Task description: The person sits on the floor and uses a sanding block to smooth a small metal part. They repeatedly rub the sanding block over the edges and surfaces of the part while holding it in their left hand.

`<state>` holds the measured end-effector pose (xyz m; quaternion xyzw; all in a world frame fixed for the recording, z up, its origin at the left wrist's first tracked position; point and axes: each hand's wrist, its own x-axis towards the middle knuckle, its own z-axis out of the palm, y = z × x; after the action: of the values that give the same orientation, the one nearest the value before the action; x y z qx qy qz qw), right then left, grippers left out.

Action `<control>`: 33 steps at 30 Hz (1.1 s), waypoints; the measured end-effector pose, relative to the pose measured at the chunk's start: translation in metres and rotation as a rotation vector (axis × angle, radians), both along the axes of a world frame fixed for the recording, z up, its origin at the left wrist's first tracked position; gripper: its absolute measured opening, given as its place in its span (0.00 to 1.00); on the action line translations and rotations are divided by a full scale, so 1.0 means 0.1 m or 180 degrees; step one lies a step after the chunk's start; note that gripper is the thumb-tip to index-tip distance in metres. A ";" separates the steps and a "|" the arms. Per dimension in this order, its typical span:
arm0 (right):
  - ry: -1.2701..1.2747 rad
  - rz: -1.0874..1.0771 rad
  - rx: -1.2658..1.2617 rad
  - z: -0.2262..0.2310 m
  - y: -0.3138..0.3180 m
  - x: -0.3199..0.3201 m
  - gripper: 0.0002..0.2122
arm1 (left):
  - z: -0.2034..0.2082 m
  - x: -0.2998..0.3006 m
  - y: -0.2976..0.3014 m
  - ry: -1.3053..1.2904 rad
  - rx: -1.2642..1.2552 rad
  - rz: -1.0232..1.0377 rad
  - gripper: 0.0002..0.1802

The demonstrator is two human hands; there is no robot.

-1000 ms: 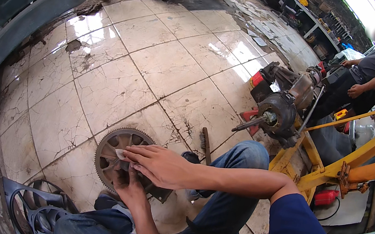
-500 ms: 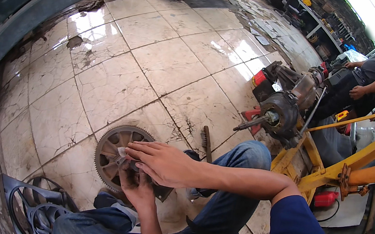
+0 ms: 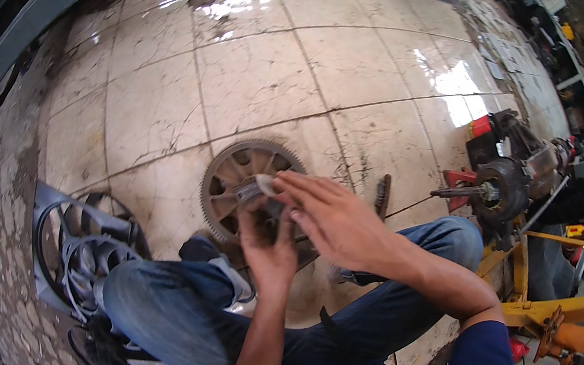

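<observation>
Metal part [image 3: 248, 192] sits in the grip of the left hand [image 3: 270, 255], whose fingers curl about it; the right hand [image 3: 336, 216] pinches a pale scrap [image 3: 266, 184] against it. A toothed wheel [image 3: 235, 168] lies just beneath the grip. To the grip's right lies a brush [image 3: 382, 195]; to its left, nearer the body, a grey fan [image 3: 95, 256].

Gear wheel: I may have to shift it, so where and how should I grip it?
Perhaps grip the toothed rim of the gear wheel, coming from the left: its round edge lies exposed there, while the left hand and right hand crowd its near-right side.
</observation>
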<state>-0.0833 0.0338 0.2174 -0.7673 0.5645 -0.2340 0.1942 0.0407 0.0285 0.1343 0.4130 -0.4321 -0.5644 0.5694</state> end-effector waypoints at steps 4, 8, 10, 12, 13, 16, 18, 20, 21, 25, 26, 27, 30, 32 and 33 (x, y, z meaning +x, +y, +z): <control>-0.0123 -0.0058 0.0112 0.09 -0.06 0.07 0.17 | 0.12 0.09 0.02 -0.0576 -0.0109 -0.0016 0.17; 0.0117 -0.0007 -0.0064 0.16 -0.03 0.08 0.16 | 0.05 0.11 -0.09 0.0206 -0.0022 0.0413 0.18; -0.0064 -0.0275 -0.0002 0.14 -0.05 -0.03 0.15 | 0.09 0.10 -0.08 0.0240 -0.0037 0.0305 0.18; -0.0314 -0.0571 0.0084 0.21 -0.06 -0.07 0.15 | 0.13 0.07 -0.07 0.0453 -0.0167 0.0091 0.18; -0.0403 -0.0616 0.0146 0.23 -0.06 -0.08 0.15 | 0.15 0.06 -0.07 0.0660 -0.0231 -0.0002 0.18; -0.0608 -0.0654 0.0267 0.29 -0.07 -0.10 0.15 | 0.18 0.06 -0.07 0.1057 -0.0163 -0.0199 0.20; -0.0645 -0.0544 0.0281 0.33 -0.06 -0.09 0.15 | 0.16 0.06 -0.07 0.1154 -0.0019 -0.0255 0.21; -0.0604 -0.0268 0.0041 0.29 -0.07 -0.10 0.16 | 0.11 0.05 -0.06 0.1159 0.0136 -0.0263 0.23; -0.0584 -0.0131 -0.0075 0.28 -0.07 -0.10 0.16 | 0.11 0.06 -0.05 0.1394 0.0291 -0.0324 0.24; -0.0630 0.0081 -0.0119 0.28 -0.05 -0.10 0.17 | 0.12 0.11 -0.05 0.2330 0.0629 -0.0750 0.23; -0.0672 0.0102 -0.0147 0.27 -0.03 -0.09 0.17 | 0.13 0.12 -0.05 0.2562 0.0640 -0.0904 0.22; -0.0714 0.0125 -0.0184 0.26 -0.03 -0.09 0.18 | 0.16 0.11 -0.04 0.2626 0.0698 -0.0881 0.22; -0.0519 0.0216 -0.0294 0.25 -0.03 -0.05 0.19 | 0.19 0.10 -0.04 0.2698 0.0860 -0.0834 0.22; -0.0285 0.0267 -0.0315 0.24 -0.02 0.01 0.20 | 0.14 0.14 -0.03 0.2585 0.0954 -0.0842 0.21; -0.0139 0.0262 -0.0346 0.24 -0.01 0.03 0.20 | 0.17 0.13 -0.03 0.2500 0.1025 -0.0733 0.21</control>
<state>-0.0807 0.0323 0.2414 -0.7940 0.5146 -0.2728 0.1740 0.0541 0.0252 0.1511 0.1996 -0.1326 -0.7985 0.5522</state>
